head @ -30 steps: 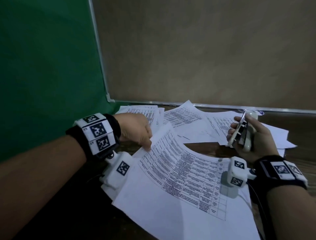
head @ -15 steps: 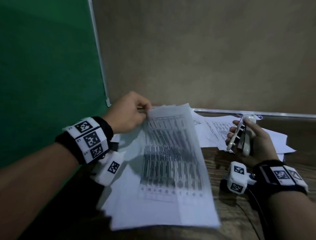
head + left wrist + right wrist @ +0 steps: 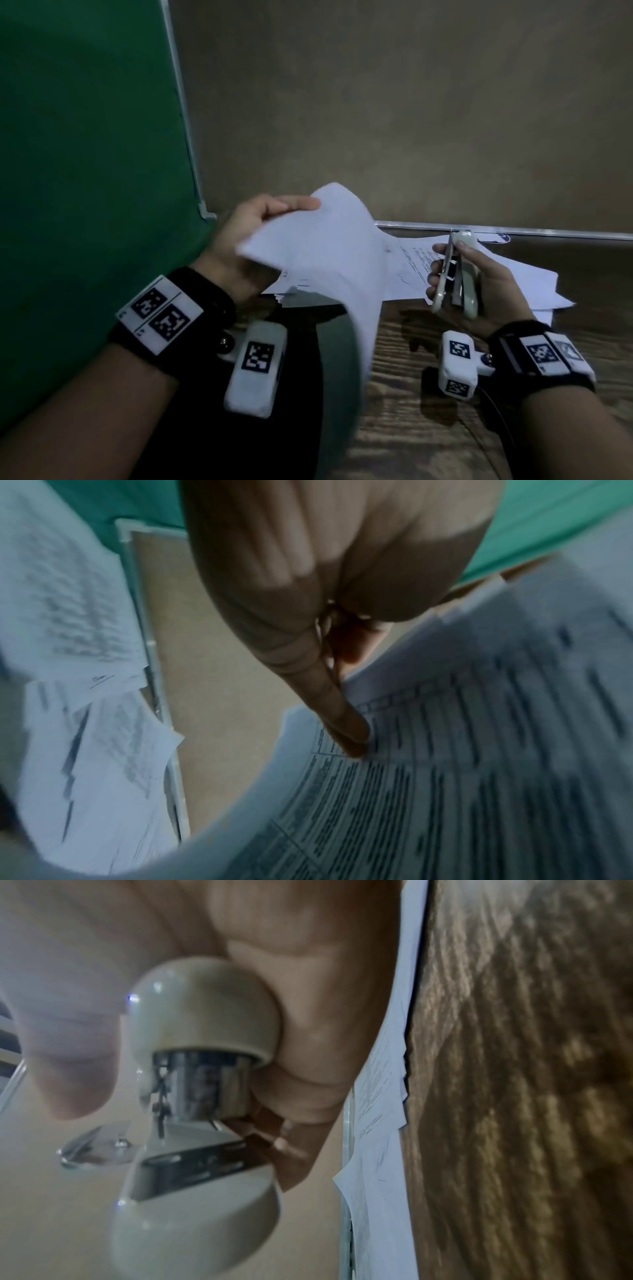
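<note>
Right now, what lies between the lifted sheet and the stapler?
In the head view, loose printed papers on the wooden table fill the gap between the lifted sheet and the stapler.

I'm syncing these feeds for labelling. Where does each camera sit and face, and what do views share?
Head: on the person's head, facing forward and down at the table; both forearms, left hand pinching the printed sheet, right hand gripping the stapler.
Left wrist: on that wrist, facing along the fingers at the sheet's printed side; only that hand shows.
Right wrist: on that wrist, facing along the palm at the stapler; only that hand shows.
Shared: head and left wrist both show the sheet; head and right wrist the stapler.
</note>
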{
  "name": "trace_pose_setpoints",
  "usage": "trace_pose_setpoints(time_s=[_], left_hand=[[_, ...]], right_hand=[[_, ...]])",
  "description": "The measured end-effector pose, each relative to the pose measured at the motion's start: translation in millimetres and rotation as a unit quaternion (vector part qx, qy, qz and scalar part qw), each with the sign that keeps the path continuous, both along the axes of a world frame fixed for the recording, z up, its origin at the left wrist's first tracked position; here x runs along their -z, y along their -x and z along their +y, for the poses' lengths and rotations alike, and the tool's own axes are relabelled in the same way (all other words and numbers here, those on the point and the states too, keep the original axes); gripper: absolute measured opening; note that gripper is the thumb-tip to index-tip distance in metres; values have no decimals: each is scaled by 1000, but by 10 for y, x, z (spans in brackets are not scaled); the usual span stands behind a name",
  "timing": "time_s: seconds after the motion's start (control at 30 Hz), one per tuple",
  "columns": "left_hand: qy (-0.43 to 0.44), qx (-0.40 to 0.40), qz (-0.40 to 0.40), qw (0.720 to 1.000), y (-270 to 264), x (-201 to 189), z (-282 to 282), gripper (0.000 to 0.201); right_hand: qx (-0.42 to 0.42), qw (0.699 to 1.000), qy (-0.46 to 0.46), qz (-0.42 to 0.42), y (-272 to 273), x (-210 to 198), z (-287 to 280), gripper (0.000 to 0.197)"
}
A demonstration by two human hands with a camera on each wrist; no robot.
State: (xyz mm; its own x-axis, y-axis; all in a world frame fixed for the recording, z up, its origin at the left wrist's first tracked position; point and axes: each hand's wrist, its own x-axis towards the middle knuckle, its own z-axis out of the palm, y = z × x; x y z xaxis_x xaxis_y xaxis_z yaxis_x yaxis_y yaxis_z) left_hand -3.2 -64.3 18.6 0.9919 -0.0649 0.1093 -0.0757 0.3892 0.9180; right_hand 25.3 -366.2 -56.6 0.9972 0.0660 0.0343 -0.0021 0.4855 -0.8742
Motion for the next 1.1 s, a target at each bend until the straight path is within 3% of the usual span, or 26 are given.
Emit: trace_pose_setpoints(time_s=[0.1, 0.23, 0.4, 0.5, 0.6, 0.67, 0.7, 0.8, 0.87, 1.0, 1.1], left_hand=[[25, 24, 52, 998, -38, 144, 73, 47], [-111, 9, 99, 989, -96, 420, 112, 9], [-253, 64, 55, 964, -130, 717, 229, 53], [-426, 99, -19, 899, -125, 695, 351, 66], [-494, 54, -61, 865, -108, 653, 427, 68], [-490, 12, -90, 867, -96, 631, 441, 64], [-476, -4, -105, 873, -87, 636, 449, 58], [-441, -25, -146, 885, -61, 624, 434, 43], [-434, -13, -164, 886, -23, 613, 433, 42], [-417, -3, -189, 889, 86, 563, 421, 39], [-439, -11, -205, 875, 122, 548, 392, 36]], right_hand=[[-3, 1000, -2, -1, -27, 22, -25, 30], [-12, 999, 36, 10, -40, 36, 22, 35], [-13, 981, 195, 0, 39, -39, 226, 55], [4, 935, 344, -90, 144, -108, 378, 53], [17, 859, 469, -205, 241, -242, 479, 35], [26, 815, 518, -256, 292, -315, 539, 24], [21, 808, 525, -267, 321, -329, 585, 15], [6, 784, 555, -277, 391, -338, 661, 24], [0, 760, 581, -291, 430, -335, 697, 20], [35, 693, 629, -351, 474, -342, 748, 21], [23, 653, 644, -398, 502, -349, 800, 22]])
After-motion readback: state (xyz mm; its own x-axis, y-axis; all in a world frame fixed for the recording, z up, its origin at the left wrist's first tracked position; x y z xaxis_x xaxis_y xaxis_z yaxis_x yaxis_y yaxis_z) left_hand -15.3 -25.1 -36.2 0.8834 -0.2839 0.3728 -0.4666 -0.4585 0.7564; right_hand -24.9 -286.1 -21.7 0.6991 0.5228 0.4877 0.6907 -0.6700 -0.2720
